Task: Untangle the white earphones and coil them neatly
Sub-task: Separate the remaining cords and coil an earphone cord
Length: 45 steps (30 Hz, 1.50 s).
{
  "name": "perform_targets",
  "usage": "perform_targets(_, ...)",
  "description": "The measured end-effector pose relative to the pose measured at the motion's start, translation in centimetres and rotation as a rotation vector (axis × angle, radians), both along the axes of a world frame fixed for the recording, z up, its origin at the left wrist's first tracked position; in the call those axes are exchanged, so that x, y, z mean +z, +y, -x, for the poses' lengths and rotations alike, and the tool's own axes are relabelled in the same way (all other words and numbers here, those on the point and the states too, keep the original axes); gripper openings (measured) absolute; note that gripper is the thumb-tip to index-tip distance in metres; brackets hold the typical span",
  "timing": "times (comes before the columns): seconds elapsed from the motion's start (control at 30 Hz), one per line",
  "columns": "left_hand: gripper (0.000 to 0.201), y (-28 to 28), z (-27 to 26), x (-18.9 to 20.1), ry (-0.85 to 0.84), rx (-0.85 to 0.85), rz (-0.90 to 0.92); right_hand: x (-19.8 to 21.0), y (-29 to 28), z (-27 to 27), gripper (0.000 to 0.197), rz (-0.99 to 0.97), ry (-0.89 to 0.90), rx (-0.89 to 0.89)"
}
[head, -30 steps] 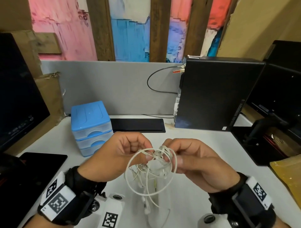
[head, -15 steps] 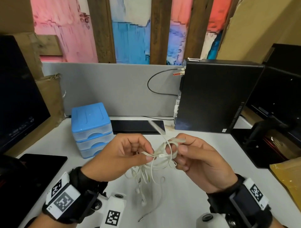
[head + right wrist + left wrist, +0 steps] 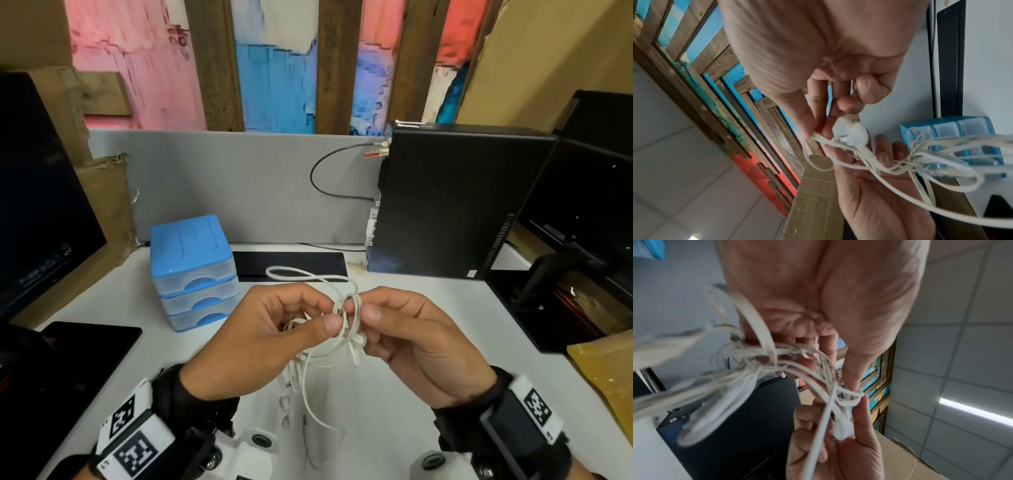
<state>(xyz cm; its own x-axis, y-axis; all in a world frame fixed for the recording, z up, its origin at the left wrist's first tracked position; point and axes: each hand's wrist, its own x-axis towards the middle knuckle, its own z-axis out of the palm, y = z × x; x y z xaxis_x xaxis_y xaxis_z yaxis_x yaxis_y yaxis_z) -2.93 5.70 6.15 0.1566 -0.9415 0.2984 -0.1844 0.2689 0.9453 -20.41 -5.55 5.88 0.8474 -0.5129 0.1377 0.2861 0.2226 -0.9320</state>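
Note:
The white earphones (image 3: 347, 322) hang as a tangled bundle between my two hands above the white desk (image 3: 394, 387). My left hand (image 3: 291, 329) pinches the cable bundle between thumb and fingers. Just to its right, my right hand (image 3: 383, 322) pinches the same knot, with the two earbuds (image 3: 849, 131) against its fingers. One loop (image 3: 294, 274) arcs up and away from the hands; other strands (image 3: 301, 394) dangle toward the desk. In the left wrist view the cable loops (image 3: 760, 363) cross under my palm to the knot (image 3: 844, 399).
A blue drawer box (image 3: 193, 270) stands on the desk left of my hands. A black computer tower (image 3: 455, 202) stands at the back right, a flat black device (image 3: 291, 265) behind the hands, a dark tablet (image 3: 78, 349) at the left, and monitors at both sides.
The big open loop seen a second ago has been drawn in to a tighter knot between my hands. A loop now sticks up and back, and the hands are closer together.

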Motion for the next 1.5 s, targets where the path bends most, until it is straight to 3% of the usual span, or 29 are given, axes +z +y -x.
perform_targets(0.23,0.016,0.1,0.1,0.3,0.069,-0.049,-0.046,0.0,0.1,-0.2,0.039,-0.029,0.003,-0.018)
perform_targets(0.37,0.008,0.0,-0.1,0.3,0.11,-0.035,-0.029,0.2,0.3,-0.4,0.015,-0.065,-0.003,-0.097)
perform_targets(0.43,0.012,-0.1,0.1,0.2,0.08,0.017,-0.027,0.2,0.4,-0.4,0.009,0.073,0.02,-0.19)
perform_targets(0.6,0.011,-0.3,0.8,0.0,0.006,0.177,-0.002,0.0,0.2,-0.2,0.016,0.38,0.098,-0.302)
perform_targets(0.8,0.012,-0.4,0.6,-0.3,-0.041,0.169,-0.078,0.4,-0.2,0.4,0.021,0.664,0.204,-0.34)
perform_targets(0.93,0.016,-0.7,0.0,-0.7,0.04,0.131,-0.116,1.0,-1.4,1.5,0.011,0.617,0.189,-0.215)
perform_targets(1.13,0.007,-0.8,-0.4,-0.5,0.095,0.005,-0.188,1.9,-2.3,2.3,0.024,0.495,0.083,-0.027)
perform_targets(1.27,0.008,-0.6,-0.4,-0.4,0.114,-0.002,-0.171,2.0,-2.0,1.9,0.009,0.178,0.035,0.012)
perform_targets(1.3,0.008,-0.6,-0.3,-0.3,0.11,-0.004,-0.165,1.7,-2.0,1.8,0.011,0.216,0.066,-0.016)
perform_targets(1.4,0.014,-0.7,-0.2,-0.5,0.097,0.013,-0.15,1.0,-1.3,1.4,0.012,0.595,0.216,-0.152)
perform_targets(1.5,0.011,-0.8,-0.1,-0.6,0.079,0.031,-0.153,0.7,-0.8,1.1,0.007,0.72,0.241,-0.229)
